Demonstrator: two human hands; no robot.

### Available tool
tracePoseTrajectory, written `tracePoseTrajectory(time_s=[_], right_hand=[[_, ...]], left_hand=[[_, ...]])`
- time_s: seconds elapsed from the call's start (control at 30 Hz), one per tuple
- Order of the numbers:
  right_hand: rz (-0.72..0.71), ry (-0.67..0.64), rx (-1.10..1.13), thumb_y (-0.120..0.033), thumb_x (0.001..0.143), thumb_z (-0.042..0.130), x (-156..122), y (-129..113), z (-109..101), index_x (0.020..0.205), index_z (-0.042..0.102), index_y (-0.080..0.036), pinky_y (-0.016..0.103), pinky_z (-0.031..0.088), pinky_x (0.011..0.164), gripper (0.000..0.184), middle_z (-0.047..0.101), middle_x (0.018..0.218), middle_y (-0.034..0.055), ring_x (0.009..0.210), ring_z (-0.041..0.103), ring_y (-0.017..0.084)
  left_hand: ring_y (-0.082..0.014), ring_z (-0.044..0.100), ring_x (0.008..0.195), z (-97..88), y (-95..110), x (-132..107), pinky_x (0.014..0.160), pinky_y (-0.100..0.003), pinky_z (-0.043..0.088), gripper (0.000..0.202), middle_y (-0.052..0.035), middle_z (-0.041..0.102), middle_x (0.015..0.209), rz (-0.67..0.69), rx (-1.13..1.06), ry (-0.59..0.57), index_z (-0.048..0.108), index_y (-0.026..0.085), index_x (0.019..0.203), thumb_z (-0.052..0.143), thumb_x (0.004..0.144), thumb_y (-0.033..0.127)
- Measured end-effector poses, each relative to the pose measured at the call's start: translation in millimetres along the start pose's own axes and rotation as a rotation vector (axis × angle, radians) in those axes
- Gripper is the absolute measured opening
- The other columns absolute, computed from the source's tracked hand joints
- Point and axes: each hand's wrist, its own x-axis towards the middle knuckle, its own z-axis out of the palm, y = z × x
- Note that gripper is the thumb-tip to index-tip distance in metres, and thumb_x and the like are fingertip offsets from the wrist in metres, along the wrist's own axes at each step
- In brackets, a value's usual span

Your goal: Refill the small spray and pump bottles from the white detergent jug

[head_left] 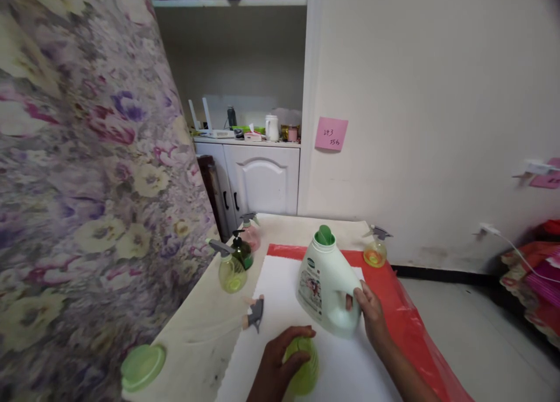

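Note:
My left hand (280, 361) is wrapped round a yellow-green spray bottle (308, 374) without its top, low over the white sheet. My right hand (370, 310) grips the handle of a large pale green detergent jug (326, 285), uncapped, with a green spout in its mouth. The jug leans to the left, a little beyond the bottle. Left of my left hand lies a grey spray head (254, 314) with its dip tube. A green cap (142, 367) sits at the table's near left corner.
Along the left edge stand a yellow-green spray bottle (231, 271), a dark green pump bottle (242, 251) and a pink spray bottle (251, 233). Another spray bottle (375, 253) stands at the back right, by a red plastic sheet (396, 314). A floral curtain (100, 174) hangs at left.

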Motion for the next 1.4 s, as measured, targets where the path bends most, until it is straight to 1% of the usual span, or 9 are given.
tracePoseTrajectory(time_s=[0.1, 0.23, 0.4, 0.53, 0.63, 0.8, 1.03, 1.27, 1.4], right_hand=[[0.01, 0.008, -0.044, -0.049, 0.08, 0.06, -10.4, -1.0, -13.9, 0.094, 0.059, -0.022, 0.03, 0.045, 0.074, 0.031, 0.066, 0.093, 0.0033, 0.083, 0.059, 0.02], [-0.006, 0.152, -0.183, -0.048, 0.081, 0.059, -42.1, 5.8, -34.8, 0.117, 0.05, -0.025, 0.041, 0.044, 0.092, 0.043, 0.056, 0.123, 0.0099, 0.108, 0.056, 0.027], [-0.007, 0.031, -0.303, -0.047, 0.087, 0.049, -83.7, 25.6, -44.0, 0.112, 0.049, -0.025, 0.037, 0.046, 0.085, 0.033, 0.059, 0.102, 0.005, 0.092, 0.06, 0.022], [0.095, -0.117, -0.345, -0.046, 0.087, 0.049, -97.6, 26.2, -31.0, 0.108, 0.05, -0.024, 0.034, 0.047, 0.074, 0.031, 0.057, 0.078, -0.0012, 0.077, 0.059, 0.02], [0.086, -0.191, -0.358, -0.041, 0.086, 0.05, -100.1, 17.6, -18.0, 0.106, 0.051, -0.024, 0.032, 0.047, 0.071, 0.027, 0.058, 0.081, -0.0007, 0.076, 0.058, 0.019], [0.043, -0.282, -0.355, -0.029, 0.086, 0.048, -107.4, 15.1, -4.9, 0.105, 0.053, -0.023, 0.032, 0.049, 0.07, 0.021, 0.062, 0.092, 0.0029, 0.074, 0.059, 0.017], [-0.001, -0.34, -0.285, -0.012, 0.059, 0.07, -117.2, 32.3, 3.4, 0.13, 0.042, -0.022, 0.043, 0.033, 0.112, 0.077, 0.051, 0.135, 0.0084, 0.129, 0.046, 0.026], [0.022, -0.36, -0.176, -0.032, 0.057, 0.077, -115.0, 42.4, 14.8, 0.138, 0.034, -0.019, 0.043, 0.039, 0.11, 0.092, 0.049, 0.141, 0.0147, 0.13, 0.047, 0.031], [0.045, -0.382, -0.189, -0.026, 0.055, 0.077, -115.5, 45.5, 17.1, 0.137, 0.037, -0.023, 0.044, 0.038, 0.11, 0.091, 0.051, 0.141, 0.0115, 0.131, 0.047, 0.031]], left_hand=[[-0.026, 0.058, 0.117, -1.1, 0.4, -0.9, 0.104, -0.039, 0.04, 0.026, -0.0014, 0.07, 0.12, 0.026, 0.034, -0.016, 0.068, 0.031, 0.107, 0.06, 0.084, 0.041], [-0.0256, 0.058, 0.117, -1.9, 5.5, -0.3, 0.104, -0.037, 0.04, 0.029, -0.0025, 0.069, 0.121, 0.057, 0.086, -0.039, 0.066, 0.03, 0.11, 0.056, 0.086, 0.043], [-0.0275, 0.054, 0.123, -5.6, 3.7, -0.7, 0.108, -0.041, 0.037, 0.038, -0.0035, 0.064, 0.129, 0.02, 0.084, -0.035, 0.062, 0.03, 0.118, 0.051, 0.087, 0.049], [-0.0331, 0.042, 0.134, -6.2, -22.1, -6.2, 0.115, -0.046, 0.026, 0.07, -0.0052, 0.054, 0.142, -0.025, 0.075, -0.015, 0.054, 0.03, 0.13, 0.072, 0.067, 0.055], [-0.0334, 0.039, 0.136, -0.3, -40.3, -13.4, 0.116, -0.045, 0.025, 0.099, -0.0074, 0.049, 0.146, -0.085, 0.033, 0.035, 0.044, 0.027, 0.138, 0.086, 0.051, 0.045], [-0.0329, 0.048, 0.129, 12.7, -41.6, -19.5, 0.111, -0.043, 0.035, 0.087, -0.0091, 0.058, 0.137, -0.084, -0.002, 0.1, 0.049, 0.023, 0.132, 0.085, 0.054, 0.039], [-0.0322, 0.052, 0.125, 30.7, -35.0, -17.5, 0.106, -0.04, 0.04, 0.084, -0.0076, 0.061, 0.133, -0.01, -0.052, 0.052, 0.05, 0.023, 0.131, 0.084, 0.055, 0.039], [-0.0334, 0.046, 0.131, 57.7, -53.2, -16.6, 0.112, -0.043, 0.035, 0.096, -0.0083, 0.055, 0.14, -0.013, -0.087, -0.039, 0.046, 0.023, 0.136, 0.086, 0.05, 0.033], [-0.0316, 0.04, 0.137, 47.8, -57.4, -22.3, 0.116, -0.042, 0.029, 0.096, -0.0098, 0.047, 0.148, -0.021, -0.013, -0.061, 0.04, 0.022, 0.141, 0.083, 0.056, 0.037]])
